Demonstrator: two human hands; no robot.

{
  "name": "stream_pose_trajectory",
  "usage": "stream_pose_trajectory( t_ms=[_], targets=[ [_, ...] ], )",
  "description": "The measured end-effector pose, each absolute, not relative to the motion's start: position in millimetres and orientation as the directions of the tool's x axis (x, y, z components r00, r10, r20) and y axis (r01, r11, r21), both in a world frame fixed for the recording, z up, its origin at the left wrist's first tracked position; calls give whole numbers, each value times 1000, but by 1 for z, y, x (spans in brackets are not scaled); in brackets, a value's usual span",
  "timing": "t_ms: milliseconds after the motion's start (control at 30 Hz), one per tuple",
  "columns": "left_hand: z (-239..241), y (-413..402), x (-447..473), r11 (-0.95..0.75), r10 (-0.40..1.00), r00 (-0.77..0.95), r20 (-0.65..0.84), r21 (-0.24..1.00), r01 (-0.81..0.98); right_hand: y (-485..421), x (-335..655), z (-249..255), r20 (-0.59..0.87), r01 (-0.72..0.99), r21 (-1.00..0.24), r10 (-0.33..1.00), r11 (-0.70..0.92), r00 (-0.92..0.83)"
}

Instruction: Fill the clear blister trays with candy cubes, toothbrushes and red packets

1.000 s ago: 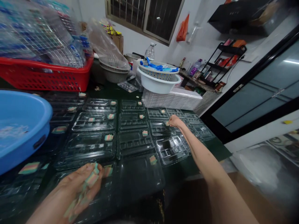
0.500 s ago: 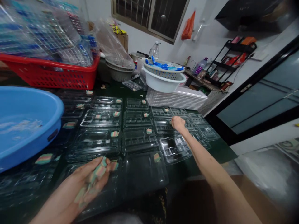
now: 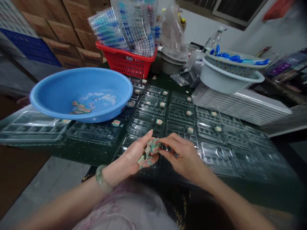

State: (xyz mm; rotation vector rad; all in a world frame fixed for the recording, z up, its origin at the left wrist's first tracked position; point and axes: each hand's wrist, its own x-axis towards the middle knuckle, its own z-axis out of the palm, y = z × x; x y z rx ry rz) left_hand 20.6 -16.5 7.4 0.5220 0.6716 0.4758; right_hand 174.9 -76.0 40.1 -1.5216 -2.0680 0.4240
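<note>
My left hand [image 3: 134,158] is cupped palm up and holds several small striped pastel candy pieces [image 3: 150,150]. My right hand [image 3: 183,155] has come up against it, its fingertips pinching at the pile. Both hands hover over the near edge of a dark table covered with clear plastic compartment trays [image 3: 153,107]. Most trays carry one striped candy piece [image 3: 159,121] in a corner cell. A large blue basin [image 3: 81,94] to the left holds a few more pieces and white powder.
A red basket [image 3: 127,62] stacked with clear packs stands at the back. A white bowl with a basket of blue items [image 3: 230,72] rests on a stack of white trays [image 3: 242,103] at right. Cardboard boxes line the back left wall.
My right hand pulled back from the far trays to my left hand's candy pile. The view swung left and down, bringing the blue basin into the middle.
</note>
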Motion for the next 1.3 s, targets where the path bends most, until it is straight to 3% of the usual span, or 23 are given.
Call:
stream_pose_trajectory(
  t_ms=[100, 200, 333, 433, 533, 667, 800, 933, 1100, 1300],
  targets=[
    [9, -19, 17, 734, 623, 619, -478, 631, -251, -77, 159, 32, 224, 841, -444, 947, 309, -230],
    [7, -19, 14, 724, 632, 614, -473, 644, -248, -76, 158, 18, 287, 832, -460, 939, 310, -191],
    [4, -18, 11, 741, 619, 622, -480, 620, -259, -79, 156, 11, 308, 721, -629, 944, 292, -114],
    [3, -17, 9, 730, 619, 624, -477, 642, -234, -78, 158, 19, 154, 588, -792, 986, 164, -67],
    [4, -18, 8, 675, 625, 668, -405, 711, -200, -73, 161, 25, 12, 476, -879, 999, 34, -49],
    [7, -22, 7, 617, 631, 652, -420, 781, -94, -66, 161, 20, -30, 537, -844, 999, -8, -33],
    [10, -23, 6, 542, 665, 619, -417, 841, -16, -68, 156, 13, 82, 720, -692, 997, 57, 0],
    [5, -21, 6, 499, 680, 630, -376, 866, -22, -74, 151, 12, 195, 769, -610, 977, 190, -87],
    [2, -16, 5, 623, 655, 639, -404, 767, -153, -78, 153, 9, 263, 667, -713, 964, 216, -32],
    [9, -12, 2, 687, 613, 652, -446, 709, -161, -77, 163, 19, 103, 496, -865, 994, 74, 32]
  ],
)
